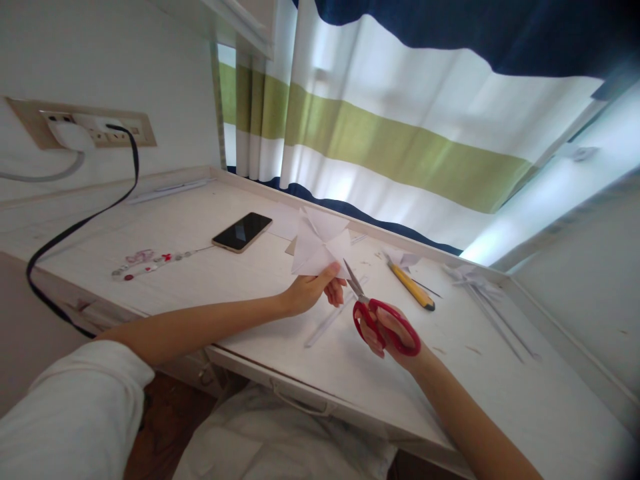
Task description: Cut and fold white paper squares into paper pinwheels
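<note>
My left hand pinches the lower edge of a white paper square and holds it up above the desk. Slits or folds run across the square towards its middle. In my right hand is a pair of scissors with red handles, my fingers through the loops. The blades point up and left, their tips close to the paper's lower right corner; whether they touch it I cannot tell. Under the hands lies a thin white paper strip. A yellow utility knife rests to the right of the scissors.
A phone and a beaded strap lie left on the white desk. Paper pinwheels on sticks lie at the right. A black cable hangs from the wall socket over the desk's left side. A striped curtain hangs behind.
</note>
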Tool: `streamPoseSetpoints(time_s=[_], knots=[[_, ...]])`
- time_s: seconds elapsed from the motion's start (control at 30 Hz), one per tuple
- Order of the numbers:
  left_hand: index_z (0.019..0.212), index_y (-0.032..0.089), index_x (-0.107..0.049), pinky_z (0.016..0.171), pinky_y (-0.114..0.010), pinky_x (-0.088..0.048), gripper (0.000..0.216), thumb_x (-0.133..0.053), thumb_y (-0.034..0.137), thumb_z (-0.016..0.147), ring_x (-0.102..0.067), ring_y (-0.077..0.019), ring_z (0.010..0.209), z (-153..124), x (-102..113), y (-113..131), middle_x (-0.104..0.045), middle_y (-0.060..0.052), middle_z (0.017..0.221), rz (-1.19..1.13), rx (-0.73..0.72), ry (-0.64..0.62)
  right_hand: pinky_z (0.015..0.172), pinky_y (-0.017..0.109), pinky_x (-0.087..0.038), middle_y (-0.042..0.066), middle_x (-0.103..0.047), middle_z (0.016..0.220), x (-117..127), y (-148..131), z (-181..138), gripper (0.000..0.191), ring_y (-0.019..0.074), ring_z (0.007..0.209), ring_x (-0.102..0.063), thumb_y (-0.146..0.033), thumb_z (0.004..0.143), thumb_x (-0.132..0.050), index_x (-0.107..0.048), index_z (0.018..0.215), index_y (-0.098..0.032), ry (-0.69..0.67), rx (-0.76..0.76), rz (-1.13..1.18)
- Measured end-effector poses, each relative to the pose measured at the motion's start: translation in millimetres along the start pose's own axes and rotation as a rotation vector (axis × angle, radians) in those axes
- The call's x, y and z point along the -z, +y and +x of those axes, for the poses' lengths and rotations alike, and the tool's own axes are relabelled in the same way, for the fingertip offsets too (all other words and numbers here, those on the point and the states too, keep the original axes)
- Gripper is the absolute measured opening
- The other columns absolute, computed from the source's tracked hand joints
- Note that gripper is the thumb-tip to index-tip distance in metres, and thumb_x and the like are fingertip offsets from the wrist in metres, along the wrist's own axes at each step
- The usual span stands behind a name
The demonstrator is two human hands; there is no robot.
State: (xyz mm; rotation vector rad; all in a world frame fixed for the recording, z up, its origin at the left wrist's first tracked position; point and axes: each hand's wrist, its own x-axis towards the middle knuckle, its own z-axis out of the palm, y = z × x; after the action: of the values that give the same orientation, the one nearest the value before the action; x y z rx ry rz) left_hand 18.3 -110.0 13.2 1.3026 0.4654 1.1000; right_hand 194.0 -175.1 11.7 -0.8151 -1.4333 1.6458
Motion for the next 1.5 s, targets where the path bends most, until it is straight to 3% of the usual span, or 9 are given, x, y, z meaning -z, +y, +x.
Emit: streamPoseSetpoints(time_s=[0.3, 0.63, 1.17, 1.5], knots=[[0.066, 0.009, -0.054, 0.041, -0.021, -0.043, 0.044, -0.048, 0.052, 0.073, -0.053, -0.0106, 0.039, 0.8, 1.4, -0.8, -0.057, -0.001, 0.045, 0.005, -0.004, -0.007, 0.032, 0.017, -0.028, -0.004, -0.043, 0.049, -0.6, 1.5, 0.8, 0.025, 0.006, 0.036, -0.036, -0.039, 0.084, -0.041, -0.05, 0.082, -0.015, -0.007, 0.028, 0.006], [0.065, 0.009, -0.054, 0.04, -0.021, -0.043, 0.044, -0.049, 0.053, 0.073, -0.054, -0.0109, 0.04, 0.2, 0.7, 0.7, -0.057, -0.001, 0.045, 0.0, -0.001, -0.004, 0.032, 0.017, -0.027, -0.004, -0.043, 0.05, 1.7, 3.8, 1.1, 0.026, 0.0056, 0.035, -0.036, -0.038, 0.084, -0.041, -0.049, 0.077, -0.015, -0.008, 0.037, 0.004], [0.062, 0.01, -0.051, 0.041, -0.021, -0.042, 0.044, -0.049, 0.052, 0.074, -0.054, -0.0109, 0.039, -0.5, 0.0, 4.1, -0.057, -0.002, 0.044, -0.002, -0.008, -0.028, 0.03, 0.017, -0.028, -0.005, -0.043, 0.049, -1.2, 3.3, 0.3, 0.028, 0.0062, 0.033, -0.036, -0.041, 0.083, -0.041, -0.051, 0.086, -0.015, -0.001, 0.039, -0.033], [0.062, 0.01, -0.051, 0.041, -0.021, -0.042, 0.043, -0.048, 0.051, 0.074, -0.054, -0.0109, 0.039, -0.6, 1.1, 4.5, -0.057, -0.002, 0.045, 0.002, -0.016, -0.052, 0.032, 0.018, -0.026, -0.004, -0.042, 0.046, 1.8, 1.1, -1.1, 0.033, 0.0055, 0.034, -0.037, -0.039, 0.084, -0.04, -0.049, 0.066, -0.014, -0.027, 0.039, -0.095]])
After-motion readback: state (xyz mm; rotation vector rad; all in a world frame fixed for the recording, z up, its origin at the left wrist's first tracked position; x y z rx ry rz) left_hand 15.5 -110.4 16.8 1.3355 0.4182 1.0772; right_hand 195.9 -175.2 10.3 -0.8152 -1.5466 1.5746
